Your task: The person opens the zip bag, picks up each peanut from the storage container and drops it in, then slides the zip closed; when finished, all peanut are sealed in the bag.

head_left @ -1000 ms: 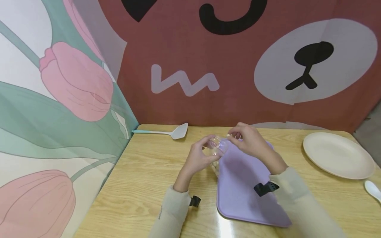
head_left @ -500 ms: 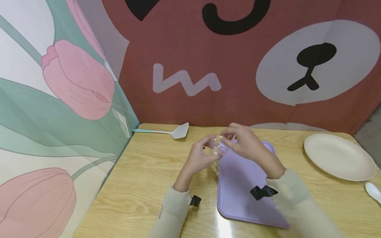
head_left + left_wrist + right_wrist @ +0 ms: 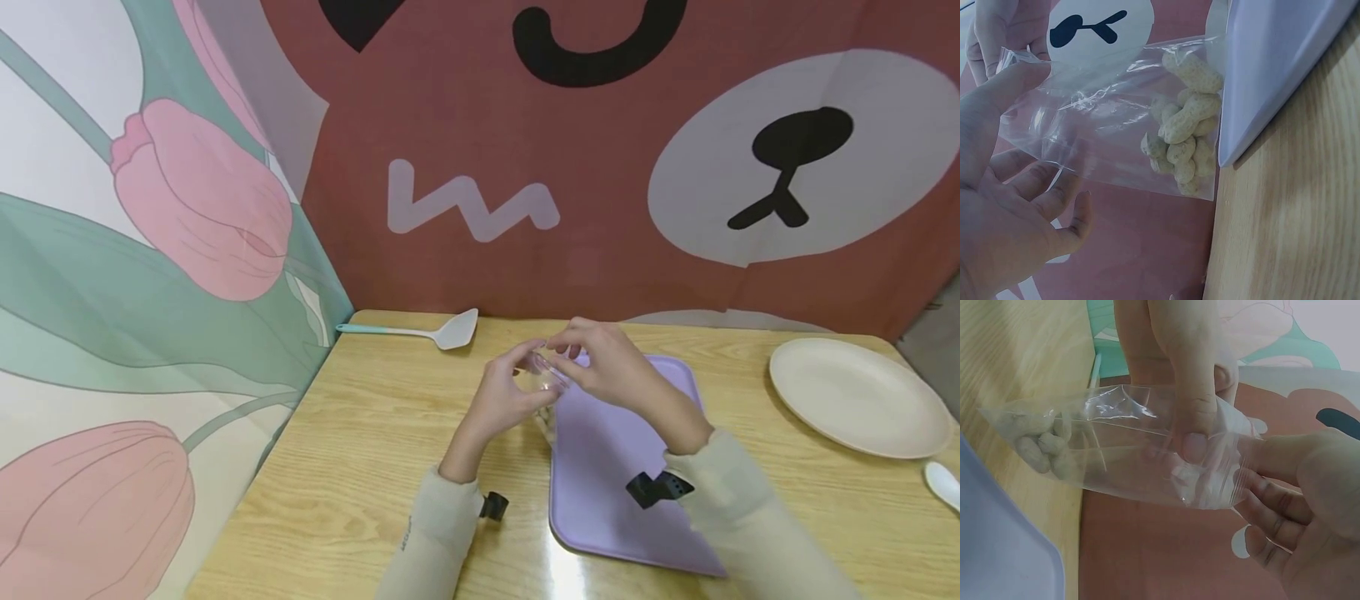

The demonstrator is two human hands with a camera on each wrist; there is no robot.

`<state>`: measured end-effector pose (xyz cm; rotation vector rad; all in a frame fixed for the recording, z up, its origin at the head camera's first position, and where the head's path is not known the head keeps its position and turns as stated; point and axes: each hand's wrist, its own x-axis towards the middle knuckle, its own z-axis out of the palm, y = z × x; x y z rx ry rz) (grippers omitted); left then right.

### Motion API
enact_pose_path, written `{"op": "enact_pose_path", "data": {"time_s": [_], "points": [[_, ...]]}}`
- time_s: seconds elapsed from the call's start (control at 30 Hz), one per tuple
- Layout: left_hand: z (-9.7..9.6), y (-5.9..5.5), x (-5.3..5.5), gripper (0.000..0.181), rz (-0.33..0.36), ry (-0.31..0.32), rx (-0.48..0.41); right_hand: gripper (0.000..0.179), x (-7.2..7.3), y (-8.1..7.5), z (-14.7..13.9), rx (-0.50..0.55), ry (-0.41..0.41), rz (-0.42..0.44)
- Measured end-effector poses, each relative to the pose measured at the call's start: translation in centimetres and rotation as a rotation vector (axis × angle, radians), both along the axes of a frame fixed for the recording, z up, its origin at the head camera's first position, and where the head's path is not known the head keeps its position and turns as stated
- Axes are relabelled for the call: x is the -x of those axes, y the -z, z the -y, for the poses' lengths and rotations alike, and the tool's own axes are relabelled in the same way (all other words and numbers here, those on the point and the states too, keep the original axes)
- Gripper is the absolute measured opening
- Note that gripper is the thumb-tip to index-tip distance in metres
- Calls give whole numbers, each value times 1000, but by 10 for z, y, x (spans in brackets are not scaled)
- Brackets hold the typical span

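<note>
A clear zip bag [image 3: 1110, 134] hangs from my hands, its closed end beside a purple tray [image 3: 607, 475]. Several peanuts in their shells [image 3: 1185, 125] lie at the bottom of the bag. My left hand [image 3: 497, 393] grips the bag near its mouth, thumb on one side and fingers on the other. At the mouth, my right hand [image 3: 611, 367] has its thumb and fingertips on the zip edge [image 3: 1235, 472], pinching it. The bag's film partly blurs the fingertips, and whether a peanut is between them is hidden.
A white spatula [image 3: 453, 331] with a turquoise handle lies at the table's back left. On the right stand a large cream plate [image 3: 855, 396] and a white spoon [image 3: 942, 483]. Printed cloth [image 3: 450, 275] closes off the back and left sides.
My right hand, which had a small pale thing at its fingertips, has moved left to the bag's mouth. That pale thing no longer shows in the fingertips. My left hand stays in place.
</note>
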<state>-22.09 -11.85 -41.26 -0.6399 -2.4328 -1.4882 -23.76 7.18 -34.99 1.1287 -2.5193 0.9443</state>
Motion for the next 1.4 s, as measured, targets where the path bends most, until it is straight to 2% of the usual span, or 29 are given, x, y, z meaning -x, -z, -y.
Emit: {"op": "enact_pose_path", "data": {"time_s": [0.4,0.57,0.83,1.0,1.13,1.27,1.33,1.4], "points": [[-2,0,0,63,-7,2,8,19,-7,-4,-5,40,13,8],[-3,1,-2,61,-20,-17,-1,22,-16,-4,-11,45,35,15],[-9,4,-1,59,-87,-102,-51,19,-38,18,-18,80,213,-40],[-15,5,-2,62,-131,-143,-63,15,-40,30,-15,98,225,-73],[-19,4,-5,64,-147,-101,-74,5,-40,31,-17,168,202,-42],[-18,-2,-6,71,-103,-40,-126,5,-40,25,-24,252,216,-44],[-14,-5,-6,66,-69,-16,-199,6,-40,22,-30,276,228,-54],[-11,-8,-6,49,-54,-5,-278,6,-42,18,-35,294,215,-44]]}}
